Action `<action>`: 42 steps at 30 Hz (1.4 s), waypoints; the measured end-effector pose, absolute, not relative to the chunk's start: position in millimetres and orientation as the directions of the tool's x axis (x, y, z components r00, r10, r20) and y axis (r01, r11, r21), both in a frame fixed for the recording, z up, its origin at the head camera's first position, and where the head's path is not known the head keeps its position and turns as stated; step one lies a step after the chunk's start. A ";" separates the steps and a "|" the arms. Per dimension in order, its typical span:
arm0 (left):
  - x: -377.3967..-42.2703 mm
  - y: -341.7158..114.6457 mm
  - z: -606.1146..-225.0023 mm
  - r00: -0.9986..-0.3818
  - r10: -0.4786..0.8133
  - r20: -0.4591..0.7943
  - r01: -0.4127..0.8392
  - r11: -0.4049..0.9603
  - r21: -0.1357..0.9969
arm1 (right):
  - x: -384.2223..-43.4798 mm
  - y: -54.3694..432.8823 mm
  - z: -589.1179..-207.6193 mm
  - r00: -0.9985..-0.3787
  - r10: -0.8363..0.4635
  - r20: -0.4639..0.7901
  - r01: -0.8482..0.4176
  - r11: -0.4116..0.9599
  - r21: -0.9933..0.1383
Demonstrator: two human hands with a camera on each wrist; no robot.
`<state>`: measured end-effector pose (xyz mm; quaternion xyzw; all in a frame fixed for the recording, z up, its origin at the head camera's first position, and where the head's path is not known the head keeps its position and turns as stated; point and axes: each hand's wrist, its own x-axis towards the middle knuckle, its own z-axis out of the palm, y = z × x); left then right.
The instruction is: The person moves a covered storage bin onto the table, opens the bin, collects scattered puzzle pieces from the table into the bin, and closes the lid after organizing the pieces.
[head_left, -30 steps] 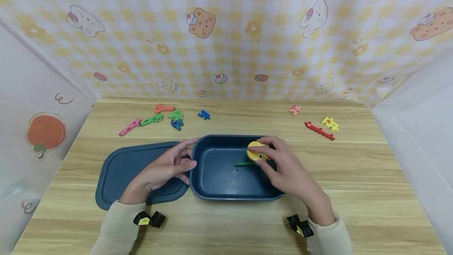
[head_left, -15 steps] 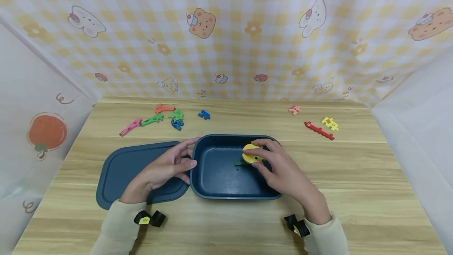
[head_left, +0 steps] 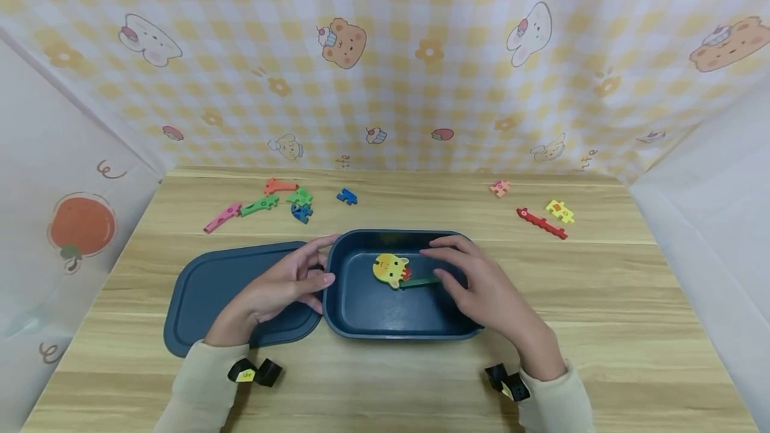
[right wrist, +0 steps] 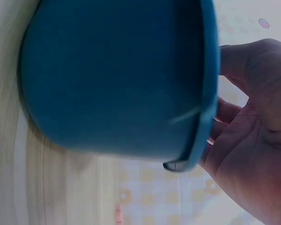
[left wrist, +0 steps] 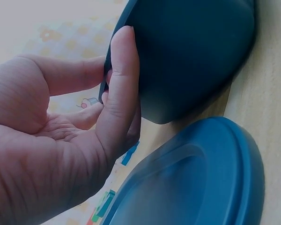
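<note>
My left hand [head_left: 295, 282] grips the left rim of a dark blue plastic box [head_left: 391, 336], thumb on the rim and fingers against the outer wall. In the left wrist view this hand [left wrist: 84, 112] shows at the box's edge. Inside the box lies a yellow animal-head puzzle piece [head_left: 388, 271] with a red part, overlapping a green strip [head_left: 421, 282]. My right hand [head_left: 481, 282] hovers over the box's right end, fingers spread and holding nothing. The right wrist view shows this hand [right wrist: 262, 117] behind the box wall [right wrist: 117, 84], its fingertips hidden.
The box's blue lid [head_left: 222, 293] lies left of it, under my left hand. Several colourful puzzle pieces [head_left: 260, 204] are grouped at the back left, with a blue one [head_left: 347, 196] nearby. Pink [head_left: 500, 188], yellow [head_left: 561, 210] and red [head_left: 541, 223] pieces lie at the back right.
My right hand has moved the yellow animal-head piece leftward and let it go in the box. The left hand has stayed on the rim.
</note>
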<state>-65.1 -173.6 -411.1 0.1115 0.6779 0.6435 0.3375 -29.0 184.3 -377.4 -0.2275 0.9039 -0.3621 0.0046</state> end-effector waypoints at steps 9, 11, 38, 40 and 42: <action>-64.5 -173.8 -410.2 -0.749 0.586 -0.310 -0.276 0.150 0.949 | -33.7 197.6 -375.0 -0.919 -0.352 0.177 -0.373 0.633 -0.678; -64.7 -173.4 -410.2 -0.748 0.587 -0.311 -0.277 0.151 0.949 | -36.1 201.8 -375.3 -0.921 -0.336 0.195 -0.375 0.636 -0.674; -66.2 -172.0 -415.9 -0.735 0.608 -0.300 -0.279 0.132 0.951 | -85.3 279.0 -392.4 -0.932 -0.112 0.345 -0.316 0.717 -0.621; -66.5 -172.8 -415.3 -0.737 0.607 -0.298 -0.276 0.133 0.952 | -88.6 282.0 -395.4 -0.930 -0.103 0.354 -0.315 0.721 -0.617; -66.9 -173.6 -415.0 -0.739 0.605 -0.297 -0.273 0.135 0.953 | -92.1 285.5 -399.0 -0.930 -0.094 0.354 -0.307 0.727 -0.614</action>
